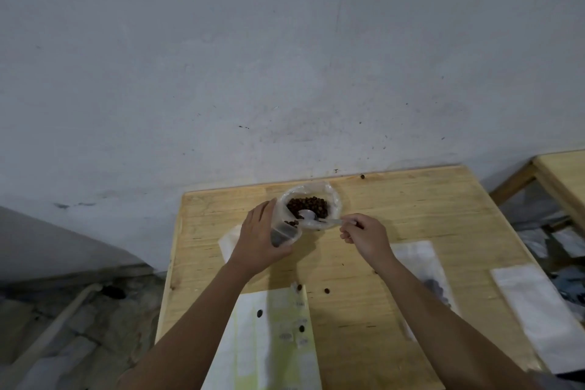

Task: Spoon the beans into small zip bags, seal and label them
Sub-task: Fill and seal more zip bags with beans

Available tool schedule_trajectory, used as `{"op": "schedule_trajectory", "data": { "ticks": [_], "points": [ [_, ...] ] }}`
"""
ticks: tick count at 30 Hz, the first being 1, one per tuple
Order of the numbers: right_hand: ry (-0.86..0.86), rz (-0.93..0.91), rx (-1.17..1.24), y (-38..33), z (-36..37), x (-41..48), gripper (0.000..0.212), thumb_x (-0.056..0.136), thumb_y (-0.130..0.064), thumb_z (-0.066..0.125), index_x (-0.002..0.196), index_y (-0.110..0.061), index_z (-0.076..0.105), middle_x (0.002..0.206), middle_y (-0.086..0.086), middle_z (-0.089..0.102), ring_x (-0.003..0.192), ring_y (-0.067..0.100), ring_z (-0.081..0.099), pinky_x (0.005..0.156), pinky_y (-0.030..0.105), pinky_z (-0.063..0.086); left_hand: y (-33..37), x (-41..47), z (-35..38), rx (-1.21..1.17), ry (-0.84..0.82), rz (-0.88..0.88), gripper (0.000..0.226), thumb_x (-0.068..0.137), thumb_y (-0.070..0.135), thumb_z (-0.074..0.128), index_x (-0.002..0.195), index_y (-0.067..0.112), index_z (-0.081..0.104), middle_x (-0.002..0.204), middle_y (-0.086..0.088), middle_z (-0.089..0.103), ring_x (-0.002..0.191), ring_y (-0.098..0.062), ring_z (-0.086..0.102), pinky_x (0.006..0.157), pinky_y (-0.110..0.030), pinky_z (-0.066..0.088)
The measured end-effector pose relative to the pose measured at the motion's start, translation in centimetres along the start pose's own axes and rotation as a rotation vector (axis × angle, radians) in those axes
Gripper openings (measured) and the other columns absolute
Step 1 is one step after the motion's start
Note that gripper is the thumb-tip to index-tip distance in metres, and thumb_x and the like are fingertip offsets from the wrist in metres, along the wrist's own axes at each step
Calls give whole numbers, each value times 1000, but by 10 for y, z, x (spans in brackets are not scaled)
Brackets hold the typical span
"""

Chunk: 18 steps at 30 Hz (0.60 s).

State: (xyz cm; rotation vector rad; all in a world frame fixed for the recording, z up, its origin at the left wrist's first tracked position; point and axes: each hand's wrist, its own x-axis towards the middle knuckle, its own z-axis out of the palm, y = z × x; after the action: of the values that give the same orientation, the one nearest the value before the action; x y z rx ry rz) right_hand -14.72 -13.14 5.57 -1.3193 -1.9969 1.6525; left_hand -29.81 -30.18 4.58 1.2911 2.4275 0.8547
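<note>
While the left grip [258,239] holds one zip bag [286,226], the right grip [367,234] pinches one spoon [323,220] in one bowl [337,203].

Your beans [307,204] are dark brown; the tub [336,201], zip bag [284,229] and spoon [316,218] are clear, whitish plastic; your table [411,215] is pale yellow wood with grain lines; the label sheet [250,342] is white with pale yellow-green bands; the wall [285,57] is grey, speckled dark.
</note>
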Motion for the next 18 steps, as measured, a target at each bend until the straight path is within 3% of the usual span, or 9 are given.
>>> {"op": "schedule_trajectory", "data": {
  "ticks": [3, 7, 11, 15, 18],
  "points": [
    [29, -56, -205, -2, -5, 0, 21, 94, -13, 52, 104, -4, 68, 90, 3, 65, 84, 17, 60, 81, 31, 50, 3, -3, -5, -79, -30, -17, 100, 62, 57, 50, 146, 11, 21, 148, -2, 28, 134, -17, 23, 105, -23, 20],
    [226, -218, -500, -3, -17, 1, 17, 90, -9, 53, 90, -3, 69, 94, 13, 62, 82, 21, 55, 78, 26, 43, 11, -2, -12, -238, -83, -82, 97, 70, 49, 62, 148, 20, 14, 151, 4, 19, 138, -12, 16, 106, -25, 20],
    [189, -313, -409, -21, -12, -4, 15, 90, -7, 55, 97, -4, 68, 99, 12, 61, 80, 14, 53, 73, 16, 40, 26, 5, -18, -380, -70, -124, 90, 80, 37, 71, 148, 23, 14, 151, 1, 21, 139, -14, 20, 110, -32, 26],
    [-30, -370, -173, -50, 7, -17, 21, 94, -11, 53, 111, -10, 65, 103, -1, 62, 88, 7, 57, 70, 2, 44, 48, 13, -25, -535, -76, -123, 95, 73, 58, 69, 148, 28, 19, 147, 11, 32, 133, -7, 34, 109, -34, 34],
    [-114, -434, -37, -62, 18, -23, 22, 96, -14, 49, 111, -15, 65, 105, -1, 65, 94, 10, 62, 73, 13, 51, 67, 15, -31, -661, -99, -72, 72, 87, 28, 64, 145, 23, 21, 125, 20, 48, 110, 16, 48, 90, -11, 44]
  ]
}}
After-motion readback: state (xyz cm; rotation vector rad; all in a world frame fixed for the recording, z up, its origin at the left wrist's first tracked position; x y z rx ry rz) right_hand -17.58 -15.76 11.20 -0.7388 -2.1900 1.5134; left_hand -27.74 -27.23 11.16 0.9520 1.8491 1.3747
